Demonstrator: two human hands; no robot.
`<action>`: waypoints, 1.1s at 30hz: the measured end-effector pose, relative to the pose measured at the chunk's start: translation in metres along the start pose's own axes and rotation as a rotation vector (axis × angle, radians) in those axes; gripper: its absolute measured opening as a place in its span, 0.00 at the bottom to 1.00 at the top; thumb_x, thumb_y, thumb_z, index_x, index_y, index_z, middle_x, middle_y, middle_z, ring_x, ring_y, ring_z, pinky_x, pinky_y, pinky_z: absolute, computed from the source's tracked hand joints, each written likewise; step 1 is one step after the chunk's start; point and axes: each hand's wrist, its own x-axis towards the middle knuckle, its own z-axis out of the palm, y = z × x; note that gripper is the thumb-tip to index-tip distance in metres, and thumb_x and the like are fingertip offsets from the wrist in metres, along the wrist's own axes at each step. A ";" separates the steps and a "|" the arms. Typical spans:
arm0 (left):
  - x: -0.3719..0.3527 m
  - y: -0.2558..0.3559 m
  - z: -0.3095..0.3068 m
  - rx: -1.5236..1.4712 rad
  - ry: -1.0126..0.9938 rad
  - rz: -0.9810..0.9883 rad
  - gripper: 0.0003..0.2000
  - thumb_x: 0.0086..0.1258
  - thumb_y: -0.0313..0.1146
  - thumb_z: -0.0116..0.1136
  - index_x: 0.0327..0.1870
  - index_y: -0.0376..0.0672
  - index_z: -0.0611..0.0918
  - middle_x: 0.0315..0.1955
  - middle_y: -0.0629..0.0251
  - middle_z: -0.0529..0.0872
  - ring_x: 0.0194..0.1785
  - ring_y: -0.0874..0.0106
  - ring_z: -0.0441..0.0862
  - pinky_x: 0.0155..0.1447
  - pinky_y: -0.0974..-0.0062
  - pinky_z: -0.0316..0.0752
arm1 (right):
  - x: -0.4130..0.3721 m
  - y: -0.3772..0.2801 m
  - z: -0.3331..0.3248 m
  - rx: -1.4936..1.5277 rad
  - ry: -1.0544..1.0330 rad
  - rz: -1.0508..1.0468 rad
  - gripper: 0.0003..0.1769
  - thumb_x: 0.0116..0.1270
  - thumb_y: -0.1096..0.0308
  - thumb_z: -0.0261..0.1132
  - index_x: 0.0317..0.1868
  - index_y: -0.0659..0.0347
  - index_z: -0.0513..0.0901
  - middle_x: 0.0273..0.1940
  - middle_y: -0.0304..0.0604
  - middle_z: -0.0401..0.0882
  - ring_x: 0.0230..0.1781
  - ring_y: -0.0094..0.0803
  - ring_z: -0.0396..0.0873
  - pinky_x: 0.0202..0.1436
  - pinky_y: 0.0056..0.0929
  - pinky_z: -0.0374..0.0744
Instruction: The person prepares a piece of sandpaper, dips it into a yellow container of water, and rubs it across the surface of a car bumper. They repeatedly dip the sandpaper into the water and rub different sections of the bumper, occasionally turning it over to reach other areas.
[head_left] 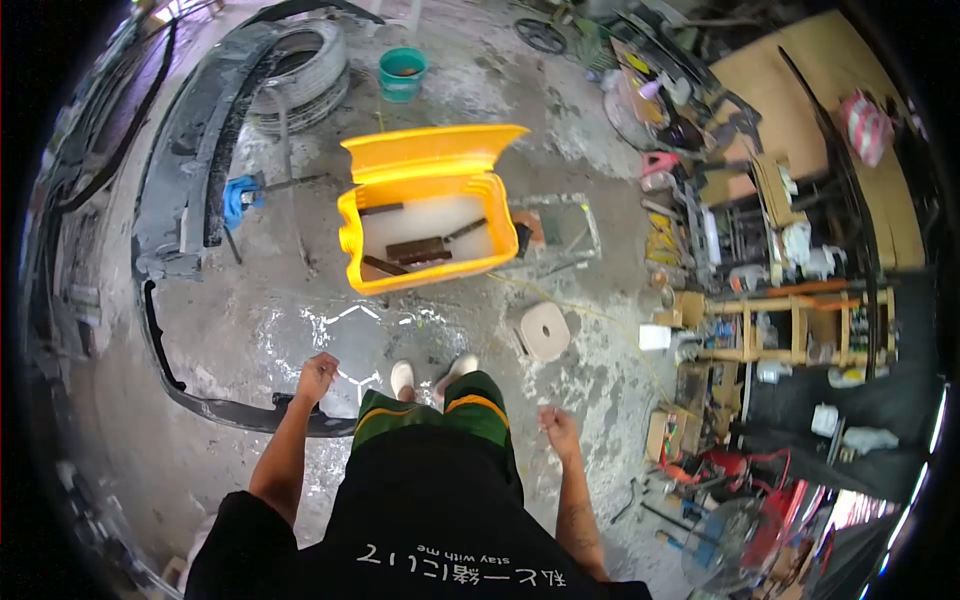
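Both arms hang away from the body over the concrete floor. My left hand (pixel 318 377) is at the left, its fingers curled together, near the end of a dark curved bumper strip (pixel 240 412). What it holds, if anything, is too small to make out. My right hand (pixel 558 430) is at the right of the green shorts, its fingers loosely bent with no object visible in them. Ahead stands a yellow box (pixel 430 278) with its lid (pixel 430 150) up. Inside it are whitish, cloudy contents and several dark brown blocks (pixel 415 248).
A pale stool (pixel 545 332) stands right of the feet. Farther ahead are a teal bucket (pixel 402 88) and stacked tires (pixel 312 70). A large grey bumper (pixel 185 150) lies at the left. Wooden shelving (pixel 800 355), tools and cartons crowd the right side.
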 end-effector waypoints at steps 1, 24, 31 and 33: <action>0.000 0.006 -0.005 -0.047 0.095 -0.014 0.10 0.75 0.33 0.56 0.40 0.34 0.83 0.25 0.62 0.86 0.28 0.73 0.85 0.34 0.75 0.80 | 0.034 -0.051 -0.004 -0.032 -0.014 -0.031 0.25 0.76 0.50 0.62 0.52 0.67 0.85 0.40 0.39 0.86 0.37 0.24 0.81 0.43 0.25 0.79; -0.148 0.132 0.158 -0.224 0.638 -0.841 0.11 0.77 0.35 0.57 0.39 0.35 0.83 0.26 0.61 0.87 0.23 0.76 0.81 0.29 0.77 0.76 | 0.481 -0.197 0.234 -1.154 -0.407 -0.628 0.12 0.63 0.68 0.58 0.34 0.60 0.89 0.38 0.53 0.89 0.41 0.50 0.88 0.50 0.53 0.82; -0.131 0.131 0.118 -0.189 0.694 -0.776 0.14 0.79 0.40 0.56 0.42 0.35 0.81 0.28 0.61 0.86 0.27 0.77 0.81 0.31 0.78 0.77 | 0.494 -0.197 0.208 -0.949 -0.779 -0.519 0.12 0.65 0.65 0.61 0.41 0.64 0.86 0.44 0.63 0.84 0.48 0.60 0.83 0.51 0.56 0.80; -0.126 0.120 0.107 -0.158 0.665 -0.749 0.15 0.79 0.41 0.56 0.42 0.35 0.81 0.28 0.61 0.86 0.27 0.76 0.81 0.30 0.78 0.77 | 0.487 -0.191 0.200 -0.849 -0.723 -0.489 0.18 0.63 0.60 0.66 0.46 0.64 0.83 0.48 0.65 0.82 0.50 0.63 0.80 0.54 0.55 0.78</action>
